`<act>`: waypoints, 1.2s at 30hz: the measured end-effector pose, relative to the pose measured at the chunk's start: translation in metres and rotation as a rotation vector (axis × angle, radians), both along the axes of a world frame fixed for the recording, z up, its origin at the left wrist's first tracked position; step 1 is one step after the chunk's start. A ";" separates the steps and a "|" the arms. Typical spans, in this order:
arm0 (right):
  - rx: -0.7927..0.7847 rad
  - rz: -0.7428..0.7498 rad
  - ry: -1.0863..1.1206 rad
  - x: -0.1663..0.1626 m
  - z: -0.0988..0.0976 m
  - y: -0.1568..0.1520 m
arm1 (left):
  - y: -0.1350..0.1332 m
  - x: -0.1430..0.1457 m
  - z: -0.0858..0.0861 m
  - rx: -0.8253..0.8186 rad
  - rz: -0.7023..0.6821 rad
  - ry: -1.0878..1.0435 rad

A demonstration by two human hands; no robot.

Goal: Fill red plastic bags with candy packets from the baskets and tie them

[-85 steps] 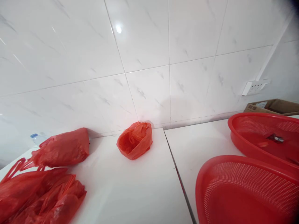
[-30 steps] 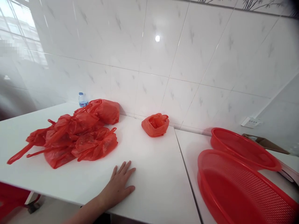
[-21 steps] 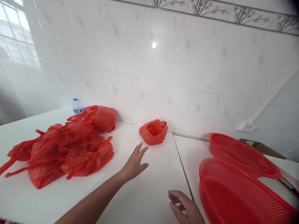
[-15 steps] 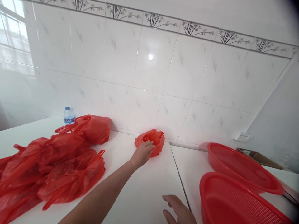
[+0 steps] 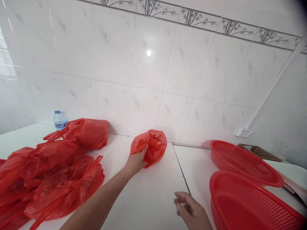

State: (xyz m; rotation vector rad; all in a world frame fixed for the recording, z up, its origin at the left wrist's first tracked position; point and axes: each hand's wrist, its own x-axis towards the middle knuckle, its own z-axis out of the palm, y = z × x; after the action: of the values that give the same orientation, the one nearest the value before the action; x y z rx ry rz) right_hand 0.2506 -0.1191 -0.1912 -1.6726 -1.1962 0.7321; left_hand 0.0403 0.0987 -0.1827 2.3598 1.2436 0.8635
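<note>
My left hand (image 5: 135,163) reaches to the wall side of the white table and grips the near left side of a red plastic bag (image 5: 157,151). The bag's mouth gapes toward me, showing crumpled red plastic inside. Some of the left fingers are hidden by the bag. My right hand (image 5: 190,209) hovers low over the table, left of a red perforated basket (image 5: 216,195). Its fingers are loosely bent and apart, with nothing visible in them.
Several filled red plastic bags (image 5: 55,179) lie heaped at the left, with a water bottle (image 5: 59,120) behind them. A second red basin (image 5: 242,163) stands beyond the basket. A brown box (image 5: 260,152) and a wall socket (image 5: 244,132) are at the far right. A seam (image 5: 182,171) divides the table.
My left hand has gone from resting over the bag's mouth to gripping its side, and the bag has tilted and spread. The right hand's fingers have curled more. The view has shifted right.
</note>
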 end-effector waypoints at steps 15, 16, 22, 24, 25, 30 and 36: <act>0.004 0.071 -0.702 -0.048 0.018 0.160 | -0.010 -0.026 0.029 0.019 0.118 0.089; -0.028 0.087 -0.673 -0.042 0.017 0.161 | -0.007 -0.026 0.030 0.009 0.119 0.072; -0.016 -0.019 -0.515 -0.015 0.027 0.163 | 0.012 -0.025 0.025 -0.071 0.093 0.006; -0.032 -0.073 -0.483 -0.009 0.031 0.165 | 0.017 -0.025 0.022 -0.086 0.076 -0.009; -0.041 -0.090 -0.470 -0.006 0.033 0.165 | 0.018 -0.025 0.022 -0.090 0.074 -0.023; 0.102 -0.148 -0.615 -0.019 0.038 0.156 | 0.017 -0.023 0.030 -0.129 0.048 -0.195; 0.448 0.022 -0.701 -0.066 0.037 0.150 | -0.005 -0.019 0.058 -0.316 -0.135 -0.479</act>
State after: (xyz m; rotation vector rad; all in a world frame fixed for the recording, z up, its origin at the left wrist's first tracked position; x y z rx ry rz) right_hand 0.1849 0.0311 -0.1540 -1.5620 -1.7034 -0.1520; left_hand 0.0210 0.0939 -0.1247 1.8224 0.9319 1.0234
